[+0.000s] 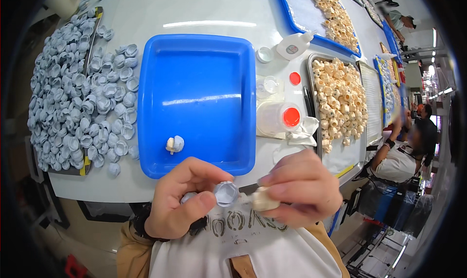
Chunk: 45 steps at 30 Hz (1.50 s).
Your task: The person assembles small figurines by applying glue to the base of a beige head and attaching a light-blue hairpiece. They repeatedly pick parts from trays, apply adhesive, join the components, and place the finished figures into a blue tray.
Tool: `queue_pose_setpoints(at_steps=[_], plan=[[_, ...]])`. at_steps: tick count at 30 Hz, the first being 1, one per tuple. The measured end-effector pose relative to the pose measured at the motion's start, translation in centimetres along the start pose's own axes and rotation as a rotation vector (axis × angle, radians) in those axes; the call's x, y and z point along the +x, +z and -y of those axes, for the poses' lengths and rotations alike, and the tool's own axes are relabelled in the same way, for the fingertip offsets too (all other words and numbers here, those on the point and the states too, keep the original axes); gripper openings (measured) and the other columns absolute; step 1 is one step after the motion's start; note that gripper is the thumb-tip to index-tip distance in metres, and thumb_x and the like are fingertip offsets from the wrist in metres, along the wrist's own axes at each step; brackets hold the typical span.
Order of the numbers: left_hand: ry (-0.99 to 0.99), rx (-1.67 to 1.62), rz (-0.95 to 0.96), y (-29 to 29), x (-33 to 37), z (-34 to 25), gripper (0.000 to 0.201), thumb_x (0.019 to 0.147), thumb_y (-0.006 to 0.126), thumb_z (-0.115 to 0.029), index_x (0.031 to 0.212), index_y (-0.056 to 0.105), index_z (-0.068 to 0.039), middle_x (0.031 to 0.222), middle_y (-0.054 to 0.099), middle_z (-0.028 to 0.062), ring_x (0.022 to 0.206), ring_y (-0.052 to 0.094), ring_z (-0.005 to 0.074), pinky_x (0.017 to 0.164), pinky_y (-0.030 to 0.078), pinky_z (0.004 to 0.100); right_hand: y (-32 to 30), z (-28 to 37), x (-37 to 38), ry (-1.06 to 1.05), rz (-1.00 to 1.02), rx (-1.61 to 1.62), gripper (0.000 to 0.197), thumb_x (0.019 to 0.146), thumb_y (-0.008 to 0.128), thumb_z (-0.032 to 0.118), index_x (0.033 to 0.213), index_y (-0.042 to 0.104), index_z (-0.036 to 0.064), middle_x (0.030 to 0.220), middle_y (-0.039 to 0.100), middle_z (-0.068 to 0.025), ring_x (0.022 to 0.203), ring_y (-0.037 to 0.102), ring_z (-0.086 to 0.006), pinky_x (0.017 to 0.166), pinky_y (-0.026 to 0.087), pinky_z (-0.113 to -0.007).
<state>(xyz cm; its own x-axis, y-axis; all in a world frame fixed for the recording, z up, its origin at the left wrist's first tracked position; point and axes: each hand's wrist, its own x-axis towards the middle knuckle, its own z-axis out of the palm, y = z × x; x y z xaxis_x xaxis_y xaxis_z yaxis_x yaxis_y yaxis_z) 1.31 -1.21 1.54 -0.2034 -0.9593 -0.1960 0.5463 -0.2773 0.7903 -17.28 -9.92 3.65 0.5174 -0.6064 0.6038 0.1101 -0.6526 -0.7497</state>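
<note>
Pinched between the thumb and forefinger of my left hand (182, 200) is a small grey-blue cap-shaped piece (226, 194), its hollow side showing. Another grey-blue piece (188, 197) shows against the same hand's fingers. My right hand (304, 188) grips a small cream plastic piece (264, 199), partly hidden by the fingers. The two held pieces face each other, a small gap apart, just before the near edge of the blue tray (249, 107). Inside that tray, near its lower left, lies a cream piece with a grey-blue cap on it (175, 144).
A large heap of grey-blue caps (68, 98) covers the left. On the right are a metal tray (340, 154) of cream pieces, a jar with a red lid (279, 117), a white squeeze bottle (294, 46) and a crumpled tissue (303, 132). A co-worker (401, 154) sits further right.
</note>
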Motion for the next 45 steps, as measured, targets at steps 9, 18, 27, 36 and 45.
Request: queue_pose_setpoints(at_steps=[9,18,27,36,45], plan=[[-0.077,-0.088,0.034,-0.2,0.1,0.4,0.028,0.095,0.045,-0.023,0.104,0.055,0.002,0.069,0.051,-0.0021,0.059,0.04,0.0007,0.05,0.03,0.018,1.2,-0.2,0.0,-0.143,0.152,-0.204,0.03,0.059,0.066,0.004,0.089,0.066,-0.0012,0.088,0.062,-0.0105,0.068,0.056,-0.0195,0.056,0.046,-0.027],[-0.052,0.179,-0.043,0.3,0.2,0.1,0.03,0.095,0.044,-0.026,0.094,0.059,0.0,0.086,0.063,0.0029,0.062,0.048,0.0018,0.058,0.042,0.0169,1.4,0.7,-0.2,-0.188,0.204,-0.376,0.034,0.055,0.066,0.005,0.086,0.065,-0.0052,0.081,0.06,-0.0113,0.064,0.054,-0.0186,0.054,0.044,-0.027],[0.063,0.306,-0.172,1.4,-0.1,0.5,0.035,0.094,0.045,-0.028,0.087,0.059,0.003,0.064,0.054,0.0022,0.049,0.042,0.0024,0.044,0.031,0.0174,1.2,0.3,-1.3,-0.212,0.184,-0.405,0.034,0.054,0.069,0.006,0.088,0.067,-0.0021,0.082,0.06,-0.0087,0.062,0.052,-0.0169,0.053,0.042,-0.025],[-0.092,0.191,-0.045,0.8,-0.2,0.5,0.036,0.095,0.043,-0.027,0.091,0.061,0.004,0.068,0.058,0.004,0.048,0.04,0.0029,0.043,0.03,0.0181,1.9,0.4,-1.7,-0.206,0.119,-0.377,0.028,0.063,0.074,0.012,0.088,0.067,0.0004,0.08,0.058,-0.0051,0.062,0.05,-0.0162,0.052,0.041,-0.025],[-0.145,0.041,0.087,0.2,-0.7,0.4,0.028,0.087,0.06,-0.015,0.108,0.056,0.003,0.087,0.061,0.0028,0.074,0.054,0.0043,0.065,0.045,0.0194,1.5,0.2,-1.7,-0.116,0.129,-0.286,0.031,0.062,0.075,0.018,0.089,0.066,0.0027,0.079,0.058,-0.0037,0.063,0.05,-0.0165,0.053,0.042,-0.025]])
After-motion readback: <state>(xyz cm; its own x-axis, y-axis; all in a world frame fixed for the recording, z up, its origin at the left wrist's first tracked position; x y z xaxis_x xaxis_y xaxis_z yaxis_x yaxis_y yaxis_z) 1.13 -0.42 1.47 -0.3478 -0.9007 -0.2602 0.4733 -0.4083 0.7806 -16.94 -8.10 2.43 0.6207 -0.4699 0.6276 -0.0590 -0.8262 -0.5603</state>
